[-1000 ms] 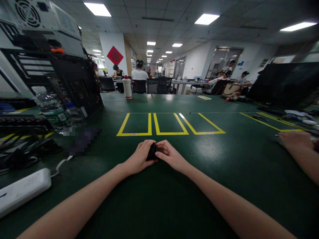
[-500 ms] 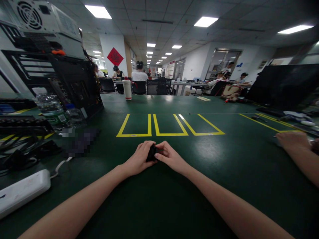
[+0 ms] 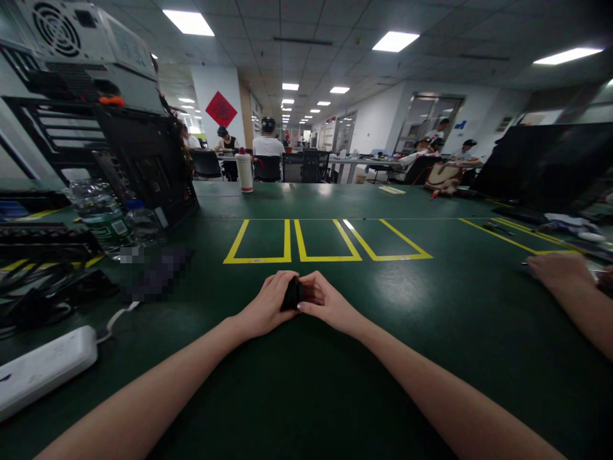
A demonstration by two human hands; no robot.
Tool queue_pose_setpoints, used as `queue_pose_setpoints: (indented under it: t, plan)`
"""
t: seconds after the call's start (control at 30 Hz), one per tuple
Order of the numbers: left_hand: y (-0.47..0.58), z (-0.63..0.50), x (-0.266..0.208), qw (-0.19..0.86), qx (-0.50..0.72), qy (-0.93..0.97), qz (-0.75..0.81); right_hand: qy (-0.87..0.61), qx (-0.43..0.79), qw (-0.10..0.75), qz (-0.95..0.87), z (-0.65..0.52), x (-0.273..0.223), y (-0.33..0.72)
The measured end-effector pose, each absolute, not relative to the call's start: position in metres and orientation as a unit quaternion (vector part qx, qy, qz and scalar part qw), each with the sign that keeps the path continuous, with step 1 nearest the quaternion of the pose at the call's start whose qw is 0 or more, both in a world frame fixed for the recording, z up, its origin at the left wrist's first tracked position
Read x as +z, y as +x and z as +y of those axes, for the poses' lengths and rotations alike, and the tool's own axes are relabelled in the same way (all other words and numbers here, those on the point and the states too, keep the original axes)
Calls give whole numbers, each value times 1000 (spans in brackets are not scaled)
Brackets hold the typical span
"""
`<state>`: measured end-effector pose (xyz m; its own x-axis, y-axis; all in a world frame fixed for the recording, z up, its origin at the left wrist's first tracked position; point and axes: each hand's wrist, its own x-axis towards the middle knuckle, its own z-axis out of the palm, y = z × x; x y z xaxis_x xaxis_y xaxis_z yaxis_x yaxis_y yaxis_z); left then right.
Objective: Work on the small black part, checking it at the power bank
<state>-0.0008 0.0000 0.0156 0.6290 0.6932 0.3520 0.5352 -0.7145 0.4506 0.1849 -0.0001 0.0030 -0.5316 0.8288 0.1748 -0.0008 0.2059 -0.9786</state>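
A small black object [image 3: 291, 296], blocky and dark, is held between my two hands just above or on the green tabletop [image 3: 306, 383]; its exact kind I cannot make out. My left hand [image 3: 268, 303] wraps its left side, with the fingers over the top and the thumb along the near lower edge. On the other side, my right hand [image 3: 328, 303] has curled fingers and a thumb tip at the object's right edge. The fingers partly cover the object, and its far side is hidden.
Yellow tape outlines [image 3: 330, 259] mark the table beyond my hands. At left are a white power strip [image 3: 48, 370], cables, water bottles [image 3: 103, 217] and a computer case [image 3: 138, 153]. A white tumbler [image 3: 245, 172] stands farther back. Another person's hand [image 3: 562, 271] rests at right.
My right thumb has slid slightly down and back along the black object, so more of its right side shows. The left hand has stayed in place.
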Motion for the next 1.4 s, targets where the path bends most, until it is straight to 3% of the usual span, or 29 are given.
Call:
queue_pose_setpoints:
  t: [0.43, 0.83, 1.4]
  plan:
    - [0, 0, 14, 160, 257, 887, 348, -354, 527, 375, -675, 0, 3, 184]
    - [1, 8, 1, 141, 283, 883, 346, -301, 550, 401, -668, 1, 0, 182]
    - [-2, -1, 17, 163, 256, 887, 347, -313, 557, 387, -665, 0, 1, 183]
